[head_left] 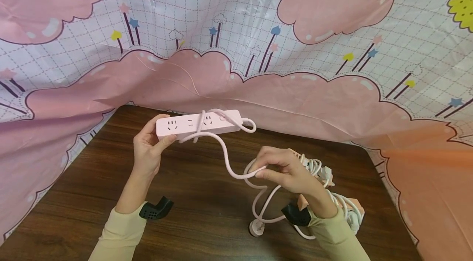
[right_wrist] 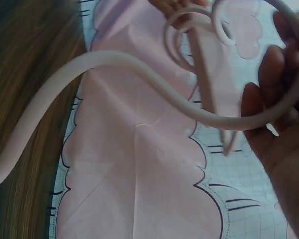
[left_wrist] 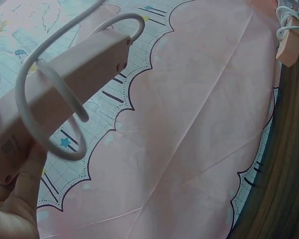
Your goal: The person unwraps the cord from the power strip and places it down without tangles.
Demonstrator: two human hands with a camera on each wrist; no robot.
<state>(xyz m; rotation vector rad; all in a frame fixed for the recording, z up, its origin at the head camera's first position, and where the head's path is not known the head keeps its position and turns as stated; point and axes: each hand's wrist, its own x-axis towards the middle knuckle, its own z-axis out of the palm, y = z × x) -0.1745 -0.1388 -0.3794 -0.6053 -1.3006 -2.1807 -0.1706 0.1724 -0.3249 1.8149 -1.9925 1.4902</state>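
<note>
My left hand [head_left: 149,146] grips the left end of a pale pink power strip [head_left: 182,129], thumb in front, holding it above the table. The pink power cord [head_left: 226,158] is looped loosely round the strip's middle and right part. Lower and to the right, my right hand [head_left: 284,170] pinches that cord between thumb and fingers. Beyond this pinch the cord drops in loose curves towards the table, where a round white plug [head_left: 256,227] lies. In the left wrist view, the underside of the strip [left_wrist: 89,67] shows with cord loops round it. The right wrist view has the cord [right_wrist: 134,74] crossing in front.
Two more power strips with orange parts lie at the right, one [head_left: 356,204] nearer and one with a plug [head_left: 326,174] behind, both wrapped in white cords. The dark wooden table [head_left: 192,220] meets a pink and white patterned sheet [head_left: 295,105] at the back and sides.
</note>
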